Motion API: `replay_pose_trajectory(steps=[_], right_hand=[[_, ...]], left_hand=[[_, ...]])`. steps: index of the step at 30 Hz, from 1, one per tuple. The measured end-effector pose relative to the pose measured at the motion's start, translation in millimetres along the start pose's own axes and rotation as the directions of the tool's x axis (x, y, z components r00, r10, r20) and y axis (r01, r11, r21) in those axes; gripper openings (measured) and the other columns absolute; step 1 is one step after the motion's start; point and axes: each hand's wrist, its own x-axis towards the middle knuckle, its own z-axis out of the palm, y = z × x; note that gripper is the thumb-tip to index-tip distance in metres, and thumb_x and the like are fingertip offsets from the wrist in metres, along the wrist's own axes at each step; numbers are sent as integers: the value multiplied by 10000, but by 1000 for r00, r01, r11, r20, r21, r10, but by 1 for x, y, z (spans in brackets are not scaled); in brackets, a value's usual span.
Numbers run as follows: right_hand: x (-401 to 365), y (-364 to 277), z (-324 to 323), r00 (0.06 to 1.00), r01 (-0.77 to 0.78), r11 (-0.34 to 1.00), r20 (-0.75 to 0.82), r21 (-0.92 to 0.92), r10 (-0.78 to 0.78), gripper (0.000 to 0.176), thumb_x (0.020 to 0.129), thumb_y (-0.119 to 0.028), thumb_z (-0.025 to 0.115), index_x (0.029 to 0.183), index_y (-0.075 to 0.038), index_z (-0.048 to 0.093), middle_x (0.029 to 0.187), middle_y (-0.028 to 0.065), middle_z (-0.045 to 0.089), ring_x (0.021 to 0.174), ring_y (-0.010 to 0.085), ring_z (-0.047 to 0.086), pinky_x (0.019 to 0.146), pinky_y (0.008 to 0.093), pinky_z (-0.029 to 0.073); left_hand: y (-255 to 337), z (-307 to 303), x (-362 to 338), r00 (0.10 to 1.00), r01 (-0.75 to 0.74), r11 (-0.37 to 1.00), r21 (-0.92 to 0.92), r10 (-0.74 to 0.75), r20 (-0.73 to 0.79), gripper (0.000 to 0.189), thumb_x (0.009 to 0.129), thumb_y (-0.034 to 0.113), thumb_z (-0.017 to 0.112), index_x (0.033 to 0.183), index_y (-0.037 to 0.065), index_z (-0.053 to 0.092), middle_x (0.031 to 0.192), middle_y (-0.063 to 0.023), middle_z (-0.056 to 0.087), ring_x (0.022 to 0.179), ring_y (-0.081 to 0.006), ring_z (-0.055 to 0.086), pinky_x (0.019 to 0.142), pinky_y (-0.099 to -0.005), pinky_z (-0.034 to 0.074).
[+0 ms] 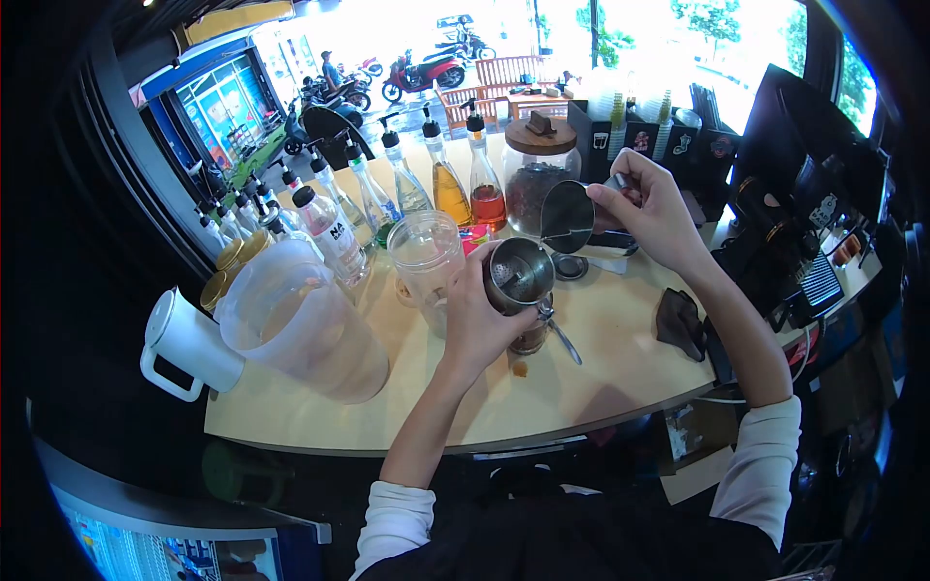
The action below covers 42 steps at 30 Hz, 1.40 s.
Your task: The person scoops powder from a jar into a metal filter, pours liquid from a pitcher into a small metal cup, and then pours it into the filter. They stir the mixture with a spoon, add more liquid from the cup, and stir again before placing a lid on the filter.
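Observation:
My left hand is wrapped round a metal coffee filter, a steel cup with small holes showing inside. Below it, partly hidden, stands a small glass with something brown in it, and a spoon slants beside it. My right hand is closed on a round metal pitcher, tilted so its dark mouth faces the filter. Its fingers are raised above the table, right of the filter. Just left of the filter is a tall clear plastic jar.
A large translucent pitcher and a white jug stand at the left. Pump bottles line the back, beside a wooden-lidded glass jar. A dark cloth lies near the right edge of the table.

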Motion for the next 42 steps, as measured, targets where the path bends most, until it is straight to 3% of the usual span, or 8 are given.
replay_pose_trajectory(steps=[4,7,15,20,23,24,34,42], right_hand=[[3,20,-4,997,78,997,-23,-21,-79,318,868,-119,682,739,-69,396,671,-71,340,614,-1,294,513,191,294],[1,27,-8,999,38,998,-40,43,-36,323,868,-125,687,736,-72,397,656,-79,329,599,6,282,512,196,280],[-25,78,-18,995,37,935,-102,352,-1,296,904,-143,662,731,-83,428,661,-51,457,619,15,452,531,189,349],[-57,140,-13,971,-97,826,-129,555,200,246,904,-146,653,758,-88,465,661,-17,539,578,28,492,516,199,377],[-76,152,-4,934,-146,816,-194,559,301,238,908,-115,628,747,-99,454,640,-34,490,543,37,442,499,208,375],[-81,171,-4,940,-123,810,-195,573,281,228,893,-135,657,770,-90,471,686,1,581,568,43,518,498,197,366],[-108,212,18,887,-105,566,-181,818,425,243,922,-93,592,750,-104,421,614,-4,442,552,109,467,545,263,407],[-116,236,23,887,-97,597,-203,797,415,239,926,-127,605,758,-123,435,658,-21,478,587,78,472,563,246,386]], left_hand=[[2,-1,2,1000,-6,1000,1,6,-10,819,554,188,838,1268,84,450,1159,-146,565,1118,-333,517,986,-431,393],[3,0,4,998,-48,997,67,51,-47,757,564,113,835,1215,30,459,1097,-129,617,1042,-232,617,922,-345,480],[7,1,11,997,-45,999,25,46,-59,750,587,79,822,1232,1,446,1136,-133,608,1068,-206,607,946,-334,479],[11,-2,11,999,5,999,-32,-7,-48,755,596,62,824,1241,-13,439,1145,-141,603,1081,-203,600,954,-334,475],[-1,-1,8,999,28,996,-81,-31,-40,759,598,33,821,1249,-14,432,1160,-139,594,1096,-202,591,967,-334,467],[-2,-1,9,999,25,995,-101,-29,-39,762,599,18,818,1253,-12,428,1168,-137,589,1102,-202,586,975,-333,463],[-7,11,-1,994,99,985,-139,-104,-27,750,622,-11,799,1264,1,411,1192,-125,562,1118,-199,569,994,-336,454],[-13,18,0,997,43,980,-194,-56,-60,784,594,86,838,1259,10,428,1181,-138,571,1109,-227,579,985,-348,454]])
